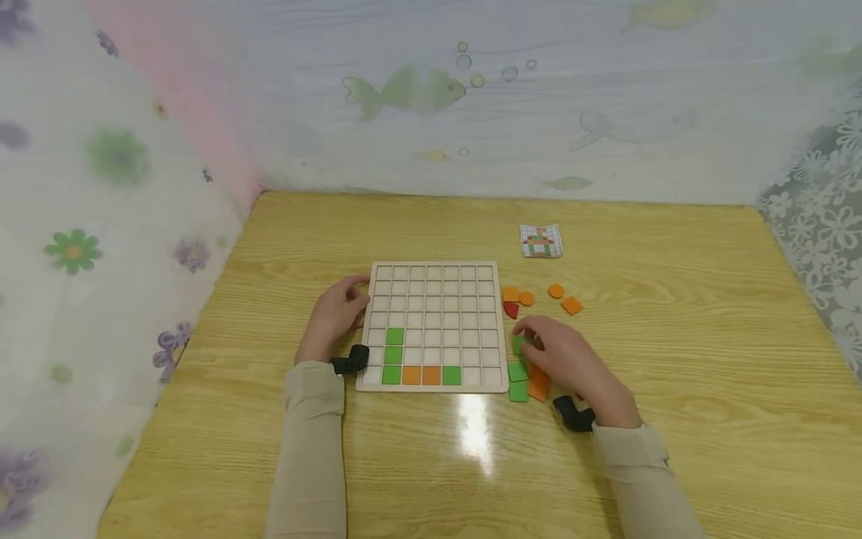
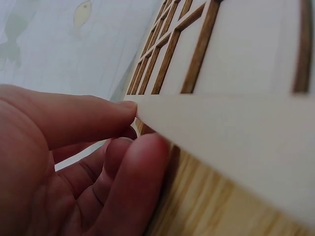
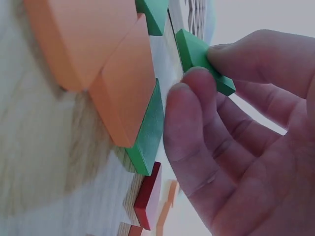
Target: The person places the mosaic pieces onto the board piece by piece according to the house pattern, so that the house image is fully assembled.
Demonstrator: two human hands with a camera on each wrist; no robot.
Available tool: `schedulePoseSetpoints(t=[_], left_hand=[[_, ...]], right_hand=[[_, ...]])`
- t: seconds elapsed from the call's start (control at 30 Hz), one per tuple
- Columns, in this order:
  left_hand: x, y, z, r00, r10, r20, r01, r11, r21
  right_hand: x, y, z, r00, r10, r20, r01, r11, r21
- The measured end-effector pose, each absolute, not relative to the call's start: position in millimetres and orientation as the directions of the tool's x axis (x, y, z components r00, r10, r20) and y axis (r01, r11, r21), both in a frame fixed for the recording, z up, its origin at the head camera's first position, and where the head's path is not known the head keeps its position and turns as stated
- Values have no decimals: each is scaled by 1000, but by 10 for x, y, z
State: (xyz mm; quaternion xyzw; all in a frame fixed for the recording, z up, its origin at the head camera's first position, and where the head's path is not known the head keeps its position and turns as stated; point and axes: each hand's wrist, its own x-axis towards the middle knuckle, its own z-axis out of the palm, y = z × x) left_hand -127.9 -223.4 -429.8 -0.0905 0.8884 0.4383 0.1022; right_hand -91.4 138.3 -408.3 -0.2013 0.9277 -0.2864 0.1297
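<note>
A white grid board with square cells lies flat on the table. Green and orange square tiles fill some cells in its lower left part. My left hand rests at the board's left edge; in the left wrist view its index finger touches the rim, the thumb close beside. Right of the board, my right hand pinches a green square tile between thumb and fingers, just above the loose tiles. Beneath and beside that hand lie green tiles and orange tiles.
A small card with a coloured grid pattern lies behind the loose pieces. Orange round pieces, orange squares and a red quarter-round piece lie right of the board. Patterned walls border the wooden table.
</note>
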Motion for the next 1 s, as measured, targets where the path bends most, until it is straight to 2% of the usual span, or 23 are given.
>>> schedulePoseSetpoints(t=[0.47, 1.0], left_hand=[[-1279, -2210, -4280, -959, -110, -262, -274, 604, 749], [-1278, -2223, -4269, -955, -93, -283, -283, 577, 766]], right_hand=[[-964, 1185, -4019, -862, -500, -81, -363, 721, -590], [-970, 849, -4035, -833, -548, -76, -408, 702, -584]])
